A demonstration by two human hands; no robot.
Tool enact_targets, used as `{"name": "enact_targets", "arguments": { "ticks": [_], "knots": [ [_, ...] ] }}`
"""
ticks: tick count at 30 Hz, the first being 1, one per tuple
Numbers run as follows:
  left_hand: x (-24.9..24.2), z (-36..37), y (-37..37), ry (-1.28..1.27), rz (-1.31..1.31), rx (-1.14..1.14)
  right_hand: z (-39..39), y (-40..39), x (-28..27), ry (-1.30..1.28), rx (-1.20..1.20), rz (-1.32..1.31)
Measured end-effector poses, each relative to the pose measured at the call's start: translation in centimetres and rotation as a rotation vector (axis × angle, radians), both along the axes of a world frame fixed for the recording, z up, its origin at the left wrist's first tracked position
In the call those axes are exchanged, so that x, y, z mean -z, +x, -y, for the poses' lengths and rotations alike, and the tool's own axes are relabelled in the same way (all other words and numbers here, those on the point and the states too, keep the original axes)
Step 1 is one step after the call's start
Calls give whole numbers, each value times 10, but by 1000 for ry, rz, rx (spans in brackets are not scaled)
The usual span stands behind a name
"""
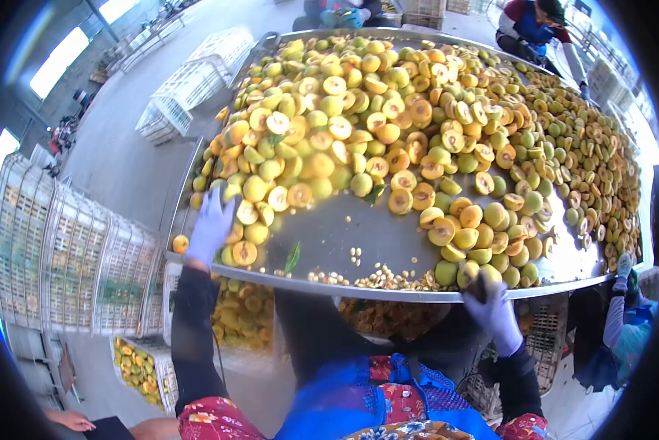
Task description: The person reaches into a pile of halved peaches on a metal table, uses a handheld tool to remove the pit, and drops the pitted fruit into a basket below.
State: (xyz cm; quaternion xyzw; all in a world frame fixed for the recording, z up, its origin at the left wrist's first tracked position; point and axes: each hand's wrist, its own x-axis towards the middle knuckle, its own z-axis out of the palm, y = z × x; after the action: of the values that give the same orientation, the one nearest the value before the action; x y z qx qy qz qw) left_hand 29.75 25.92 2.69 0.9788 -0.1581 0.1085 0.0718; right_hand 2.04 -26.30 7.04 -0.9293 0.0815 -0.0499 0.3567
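Observation:
Halved yellow-green peaches (pixel 315 165) lie heaped on a metal table (pixel 322 231). My left hand (pixel 212 226), in a pale purple glove, is at the table's left edge with its fingers spread against the peach halves there. At the near edge, my right hand (pixel 493 315), gloved the same way, has its fingers curled beside the peach halves (pixel 483 257). Something dark shows at its fingers; blur hides what it is. Between the hands lie loose pale pits (pixel 384 279) and a green leaf (pixel 293 258).
White plastic crates (pixel 73 249) are stacked at left, with more crates (pixel 197 73) behind. A crate of peaches (pixel 139 370) stands on the floor; more fruit (pixel 241 315) sits under the table. Co-workers (pixel 538 33) are at the far side and a person (pixel 626 315) at right.

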Motion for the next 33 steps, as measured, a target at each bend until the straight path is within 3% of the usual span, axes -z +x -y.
{"name": "enact_targets", "arguments": {
  "ticks": [2, 5, 6, 7, 8, 9, 10, 11, 12, 13, 14, 15, 18, 19, 20, 21, 22, 25, 28, 29, 32, 33],
  "knots": [
    [-44, 49, 67, -291, -81, -178, 47, 21, 24, 39, 199, 96],
    [-37, 72, 169, -301, 38, -102, 138, 51, 69, 283, 464, 52],
    [10, 50, 226, -152, 23, -40, 156, 63, 77, 262, 508, 102],
    [13, 70, 238, -90, 33, -127, 175, 73, 90, 236, 558, 161],
    [15, 91, 250, -26, 36, -213, 204, 84, 128, -23, 595, 211],
    [-12, 111, 234, -114, -77, -230, 183, 101, 102, 137, 520, 188],
    [-1, 106, 245, -146, -64, -141, 175, 112, 100, 370, 540, 88],
    [-10, 112, 234, -183, -132, -104, 160, 130, 103, 392, 431, 169],
    [10, 98, 251, -47, -73, 13, 168, 151, 111, 684, 423, 5],
    [16, 100, 251, -146, -76, 64, 142, 169, 95, 805, 396, 72],
    [17, 108, 242, -222, -96, 7, 133, 189, 99, 613, 312, 63],
    [8, 124, 229, -295, -111, -48, 106, 200, 68, 533, 313, -96],
    [5, 168, 197, -76, -233, 93, 51, 226, 96, 121, -31, 28],
    [23, 177, 191, -121, -308, 172, 36, 230, 103, 105, -167, 51],
    [69, 175, 193, 16, -211, 222, 21, 229, 108, 162, -251, 30],
    [56, 195, 156, -243, -350, 303, 4, 220, 92, 172, -255, -11],
    [71, 202, 134, -296, -270, 274, -2, 220, 94, 168, -280, -40],
    [41, 229, 79, -199, -458, 278, -10, 219, 92, 72, -379, -97],
    [20, 238, 51, -32, -334, 349, -14, 200, 62, -153, -369, -3],
    [11, 241, 42, -166, -298, 349, -11, 190, 54, -267, -351, 72],
    [-21, 246, 7, -646, -245, 372, -7, 135, 6, -192, -302, 251],
    [-32, 246, -10, -794, -349, 325, -11, 110, -16, -78, -278, 265]
  ]
}}
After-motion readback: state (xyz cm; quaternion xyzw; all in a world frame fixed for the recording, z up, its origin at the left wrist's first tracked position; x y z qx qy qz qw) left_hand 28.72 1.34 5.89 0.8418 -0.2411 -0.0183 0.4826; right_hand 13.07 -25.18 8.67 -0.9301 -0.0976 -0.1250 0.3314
